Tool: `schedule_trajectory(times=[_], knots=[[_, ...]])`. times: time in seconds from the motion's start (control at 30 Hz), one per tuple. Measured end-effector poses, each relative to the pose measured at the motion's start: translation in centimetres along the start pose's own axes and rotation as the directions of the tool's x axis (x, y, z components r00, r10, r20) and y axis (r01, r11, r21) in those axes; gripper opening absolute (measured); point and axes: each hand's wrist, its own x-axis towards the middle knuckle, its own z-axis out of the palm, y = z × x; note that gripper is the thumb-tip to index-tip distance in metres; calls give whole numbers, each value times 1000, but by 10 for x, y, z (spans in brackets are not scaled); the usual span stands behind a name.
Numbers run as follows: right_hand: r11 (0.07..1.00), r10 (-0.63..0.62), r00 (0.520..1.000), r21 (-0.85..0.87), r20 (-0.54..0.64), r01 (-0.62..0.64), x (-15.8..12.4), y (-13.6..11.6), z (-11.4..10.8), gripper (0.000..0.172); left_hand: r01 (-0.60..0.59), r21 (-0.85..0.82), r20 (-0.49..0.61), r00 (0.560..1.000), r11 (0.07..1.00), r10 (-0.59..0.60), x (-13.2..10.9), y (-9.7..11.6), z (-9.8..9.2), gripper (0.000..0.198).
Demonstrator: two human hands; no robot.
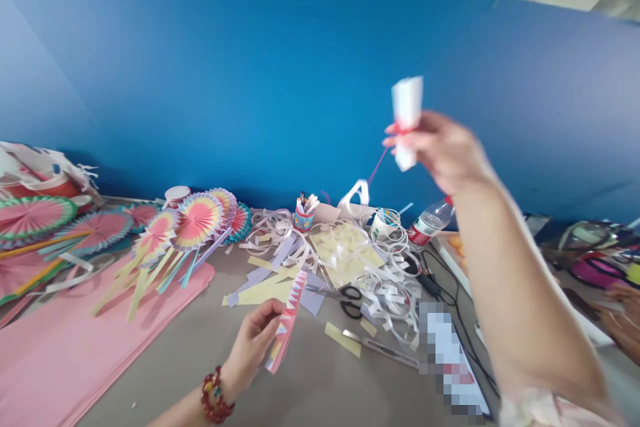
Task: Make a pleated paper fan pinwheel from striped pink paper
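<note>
The person's two hands each grasp one thing. The left hand point(257, 332), just above the table point(195, 363), pinches one folded pink paper strip point(291, 313) with a zigzag pattern, held on a slant. The right hand point(447, 150), raised in front of the blue partition point(260, 73), has its fingers closed around one white folded piece point(409, 101) bound with red; one purplish thread point(379, 165) runs down from it. Near the left hand lie one pair of scissors point(351, 301) with black handles and one craft knife point(387, 351). Behind stand one pen cup point(304, 219) and one bottle point(434, 220). At left, one pink paper stack point(135, 333) lies beside at least seven pleated paper fans point(199, 221), though their overlap makes an exact count uncertain.
</note>
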Motion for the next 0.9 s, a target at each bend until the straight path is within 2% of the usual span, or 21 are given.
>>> schedule_trajectory(times=[0.1,0.17,0.2,0.3,0.4,0.53,0.6,0.73,0.9], knots=[[996,14,1000,85,-27,-12,-10,2,-3,37,-25,9,-6,1000,1000,25,0,3,1,36],[994,96,995,50,-1,-96,-21,9,-1,33,-25,11,-6,1000,1000,26,1,5,1,35],[990,133,991,39,7,-133,-26,13,1,38,-23,10,-6,1000,1000,23,1,5,2,35],[981,195,981,7,-1,-195,-38,20,8,35,-18,5,-5,1000,1000,18,1,5,3,37],[970,244,969,-2,34,-244,-42,16,11,38,-30,11,-4,1000,999,30,0,5,3,36],[954,278,957,95,83,-285,-47,3,10,31,-52,38,-12,999,998,53,1,9,-1,32],[957,244,966,141,80,-254,-55,-8,10,30,-61,42,-30,998,997,63,3,11,-4,32],[955,71,991,281,113,-101,-77,-42,11,32,-48,32,-73,996,998,50,6,14,-9,30],[925,-148,975,373,167,77,-94,-87,20,49,-119,68,-143,982,991,128,4,26,-11,29]])
